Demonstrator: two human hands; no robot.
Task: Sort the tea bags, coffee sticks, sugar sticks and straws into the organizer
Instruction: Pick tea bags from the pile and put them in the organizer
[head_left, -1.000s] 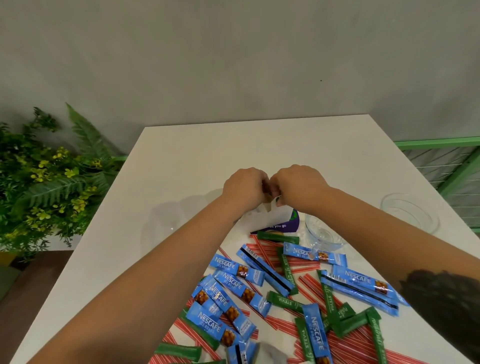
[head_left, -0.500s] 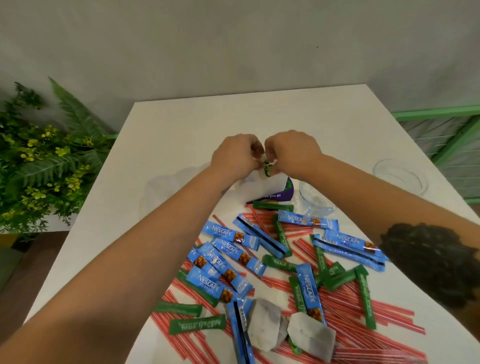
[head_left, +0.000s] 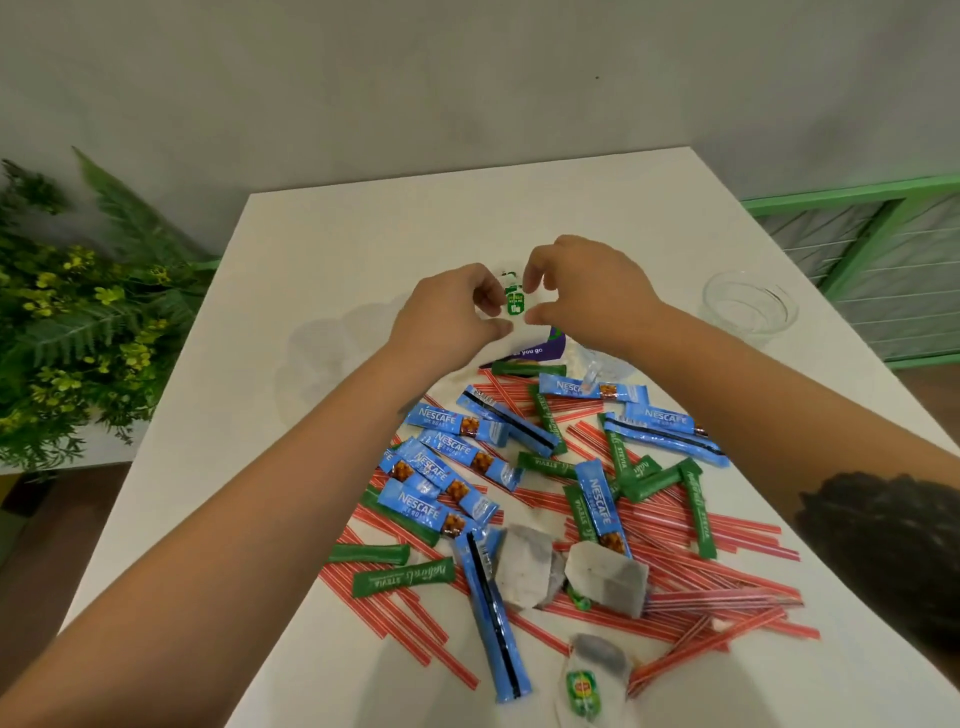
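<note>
While both hands meet above the far side of the pile, the left hand (head_left: 452, 312) and the right hand (head_left: 587, 291) are curled, their fingertips closing on a small green-and-white tea bag tag (head_left: 514, 300) held up between them. The tag stands upright, its long axis running away from the wrists toward the far edge of the table (head_left: 322, 249), printed face toward the camera. Whether a string or bag hangs below it is hidden by the fingers.

The step looks like untangling or straightening a tea bag before placing it. To do it well, I would keep the pinch light, let the bag hang free, and avoid tugging the string.

Nearer the wrists lie the blue coffee sticks (head_left: 457, 457), green sugar sticks (head_left: 402, 577), red-striped straws (head_left: 727, 587) and grey tea bags (head_left: 524, 566), all loose and crossing. Just beyond the right forearm sits a clear glass bowl (head_left: 748, 312). No organizer can be made out clearly.
</note>
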